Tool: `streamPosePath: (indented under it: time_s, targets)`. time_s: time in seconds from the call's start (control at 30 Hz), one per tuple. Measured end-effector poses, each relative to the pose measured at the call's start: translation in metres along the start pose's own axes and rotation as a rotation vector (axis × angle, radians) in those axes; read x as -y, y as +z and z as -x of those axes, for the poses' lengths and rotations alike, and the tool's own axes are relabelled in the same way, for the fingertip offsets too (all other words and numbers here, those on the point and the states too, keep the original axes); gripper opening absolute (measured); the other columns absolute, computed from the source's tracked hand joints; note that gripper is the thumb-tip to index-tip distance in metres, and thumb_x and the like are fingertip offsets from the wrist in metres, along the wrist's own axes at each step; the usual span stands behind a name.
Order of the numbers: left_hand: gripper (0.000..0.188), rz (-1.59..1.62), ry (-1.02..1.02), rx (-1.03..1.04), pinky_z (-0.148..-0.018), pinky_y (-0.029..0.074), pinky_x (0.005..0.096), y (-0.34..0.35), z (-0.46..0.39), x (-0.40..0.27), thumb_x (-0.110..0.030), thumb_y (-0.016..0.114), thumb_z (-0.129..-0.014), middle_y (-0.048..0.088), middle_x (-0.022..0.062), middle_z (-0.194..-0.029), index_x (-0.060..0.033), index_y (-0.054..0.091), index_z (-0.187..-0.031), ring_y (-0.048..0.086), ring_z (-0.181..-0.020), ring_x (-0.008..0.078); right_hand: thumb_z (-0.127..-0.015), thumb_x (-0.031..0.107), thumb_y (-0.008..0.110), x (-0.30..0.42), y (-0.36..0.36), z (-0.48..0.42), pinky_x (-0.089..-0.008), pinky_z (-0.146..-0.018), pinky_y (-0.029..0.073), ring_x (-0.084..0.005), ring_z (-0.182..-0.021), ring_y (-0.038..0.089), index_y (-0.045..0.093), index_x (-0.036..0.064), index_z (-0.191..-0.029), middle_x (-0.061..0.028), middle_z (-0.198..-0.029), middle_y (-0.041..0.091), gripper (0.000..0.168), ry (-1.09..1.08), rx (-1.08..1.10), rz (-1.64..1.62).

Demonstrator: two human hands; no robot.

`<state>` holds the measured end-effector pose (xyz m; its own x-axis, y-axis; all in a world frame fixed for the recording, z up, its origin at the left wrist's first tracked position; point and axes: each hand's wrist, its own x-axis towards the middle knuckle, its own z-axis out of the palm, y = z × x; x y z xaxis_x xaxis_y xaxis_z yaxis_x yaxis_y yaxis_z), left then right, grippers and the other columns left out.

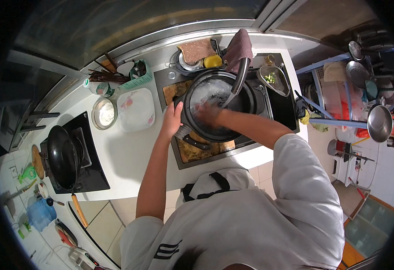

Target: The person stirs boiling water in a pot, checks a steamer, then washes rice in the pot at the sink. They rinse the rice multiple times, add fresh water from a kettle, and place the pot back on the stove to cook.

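A black two-handled pot sits tilted over the sink area with frothy water in it. My left hand grips its left handle, thumb on top. Inside the pot, my right hand is blurred by motion against the left inner wall; whether it holds anything cannot be made out. From the curved faucet a stream of water runs into the pot. Partly under the pot lies a wooden cutting board. A kitchen knife with a black handle rests on it, its blade partly hidden.
Left on the counter stand a floral white dish, a metal bowl of white contents and a green utensil basket. A wok sits on the stove. Right are a glass dish with chopped greens and a blue rack.
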<state>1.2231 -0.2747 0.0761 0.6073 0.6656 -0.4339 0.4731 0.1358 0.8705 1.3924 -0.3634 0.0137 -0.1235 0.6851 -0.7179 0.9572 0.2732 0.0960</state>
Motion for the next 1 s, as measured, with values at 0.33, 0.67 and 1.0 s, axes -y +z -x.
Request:
streamPosePath:
  time_s: [0.33, 0.67, 1.0]
  targets:
    - [0.051, -0.04, -0.017, -0.008, -0.055, 0.054, 0.0329, 0.002, -0.007, 0.005, -0.044, 0.042, -0.094, 0.057, 0.015, -0.104, 0.001, 0.049, -0.117, 0.06, -0.08, 0.0235, -0.078, 0.027, 0.063, -0.029, 0.026, -0.02, -0.0447, -0.097, 0.038, -0.0311, -0.118, 0.048, 0.058, 0.011, -0.119, -0.0153, -0.127, 0.051, 0.045, 0.017, -0.276, -0.392]
    - [0.057, -0.061, -0.004, 0.105, -0.057, 0.054, 0.0321, 0.006, -0.008, -0.015, -0.049, 0.039, -0.094, 0.055, 0.0146, -0.109, 0.001, 0.046, -0.121, 0.06, -0.085, 0.022, -0.085, 0.016, 0.046, -0.036, 0.179, -0.116, -0.0416, -0.092, 0.04, -0.0323, -0.114, 0.048, 0.052, 0.007, -0.118, -0.0165, -0.127, 0.05, 0.036, 0.611, -0.579, -0.226]
    - [0.063, -0.072, -0.069, 0.051, -0.064, 0.054, 0.0341, -0.006, -0.001, -0.002, -0.052, 0.038, -0.094, 0.051, 0.016, -0.12, -0.0008, 0.04, -0.13, 0.057, -0.096, 0.0246, -0.083, 0.016, 0.052, -0.024, 0.023, -0.033, -0.038, -0.083, 0.047, -0.0266, -0.1, 0.058, 0.063, 0.009, -0.108, -0.0096, -0.112, 0.061, 0.028, 0.185, -0.114, -0.581]
